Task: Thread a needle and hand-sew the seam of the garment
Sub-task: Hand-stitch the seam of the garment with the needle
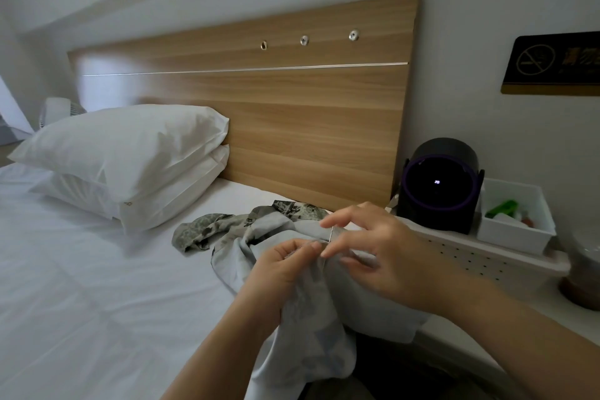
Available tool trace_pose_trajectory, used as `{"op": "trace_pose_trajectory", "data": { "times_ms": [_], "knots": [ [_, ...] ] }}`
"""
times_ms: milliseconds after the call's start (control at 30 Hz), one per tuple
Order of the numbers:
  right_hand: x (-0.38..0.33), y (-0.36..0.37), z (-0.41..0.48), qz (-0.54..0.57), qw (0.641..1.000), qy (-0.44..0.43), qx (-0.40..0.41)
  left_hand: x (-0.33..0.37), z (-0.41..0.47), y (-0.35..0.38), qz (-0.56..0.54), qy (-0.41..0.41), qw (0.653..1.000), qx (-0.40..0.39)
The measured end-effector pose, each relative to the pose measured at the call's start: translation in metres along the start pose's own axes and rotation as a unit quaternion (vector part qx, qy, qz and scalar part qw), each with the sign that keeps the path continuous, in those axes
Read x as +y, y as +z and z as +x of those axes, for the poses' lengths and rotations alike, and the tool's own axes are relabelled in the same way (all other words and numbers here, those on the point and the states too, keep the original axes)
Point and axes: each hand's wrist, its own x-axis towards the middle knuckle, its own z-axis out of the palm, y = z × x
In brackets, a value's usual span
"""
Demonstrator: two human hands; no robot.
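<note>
My left hand (285, 265) has its fingers curled tight on a pinch of the garment (305, 328), bunching the seam (310, 235) up just left of the needle (331, 234). My right hand (373, 250) is closed on the needle, with the index tip at its top end, the thumb near its foot and the other fingers loosely spread behind. The needle stands at the fold between my two hands, near the right edge of the bed (97, 286), and the rest of the garment trails away across the sheet

What could go wrong, as I judge it: my left fingertips lie so close to the needle that a push that slips would prick them. The cloth is bunched in layers, so the needle could catch a layer that is no part of the seam and sew it in. The thread is too fine for me to make out, so I cannot tell whether it is slack; if it is, a loop could knot as I draw it through. A weak pinch on so thin a shaft could let it turn off line and leave a crooked stitch

The needle's long axis runs nearly upright, its top tipped slightly right. Its lower end meets the cloth, so I take the point to face down into the fold, though I cannot see the tip itself
</note>
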Motion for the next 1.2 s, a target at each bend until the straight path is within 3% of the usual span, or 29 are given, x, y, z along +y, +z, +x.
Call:
{"op": "trace_pose_trajectory", "data": {
  "times_ms": [167, 333, 433, 500, 567, 700, 767, 967, 1200],
  "knots": [
    [0.005, 0.008, 0.007, -0.099, 0.990, -0.088, 0.039, 0.004, 0.002, 0.001, -0.026, -0.035, 0.999, -0.022],
    [0.009, 0.010, 0.012, -0.127, 0.983, -0.129, 0.041, 0.008, 0.004, -0.001, -0.067, -0.098, 0.992, -0.036],
    [0.009, 0.013, 0.011, -0.058, 0.990, -0.111, 0.059, 0.008, 0.005, -0.003, -0.066, -0.124, 0.989, -0.035],
    [0.004, 0.015, 0.009, 0.087, 0.991, -0.006, 0.097, 0.008, 0.007, -0.004, -0.069, -0.136, 0.988, -0.018],
    [-0.003, 0.014, 0.011, 0.279, 0.940, 0.138, 0.140, 0.007, 0.013, -0.007, -0.077, -0.150, 0.985, 0.018],
    [-0.011, -0.006, 0.029, 0.571, 0.728, 0.289, 0.246, 0.004, 0.028, -0.015, -0.061, -0.177, 0.978, 0.089],
    [-0.013, -0.024, 0.037, 0.635, 0.640, 0.326, 0.284, 0.000, 0.037, -0.021, -0.053, -0.178, 0.975, 0.121],
    [-0.020, -0.069, 0.048, 0.683, 0.558, 0.334, 0.334, -0.014, 0.061, -0.044, 0.011, -0.172, 0.966, 0.193],
    [-0.026, -0.084, 0.049, 0.791, 0.400, 0.334, 0.321, -0.035, 0.077, -0.062, 0.076, -0.135, 0.954, 0.259]
  ]
}}
